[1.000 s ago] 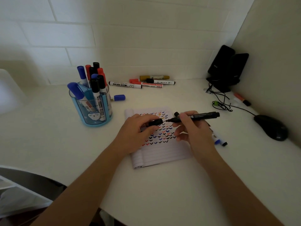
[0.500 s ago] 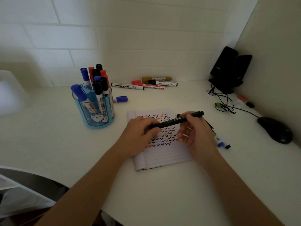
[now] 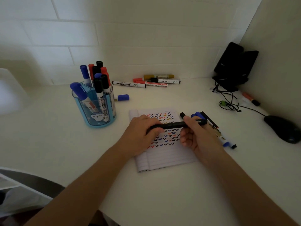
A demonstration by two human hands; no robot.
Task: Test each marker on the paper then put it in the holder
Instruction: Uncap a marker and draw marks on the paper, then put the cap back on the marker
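- Black marker (image 3: 175, 124) held level just above the paper (image 3: 164, 158); we note the left hand (image 3: 141, 134) pinching its left end, the right hand (image 3: 199, 139) curled round the barrel.
- We judge it light, rigid, smooth plastic; grip mid-barrel.
- Holder (image 3: 96, 115) stands well left, crowded; insert upright.

Black mouse (image 3: 284, 129) at right; black speakers (image 3: 234, 64), perhaps, in back corner; tangled cable (image 3: 230, 106) between.

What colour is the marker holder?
The holder is translucent blue with a white cartoon print; head view.
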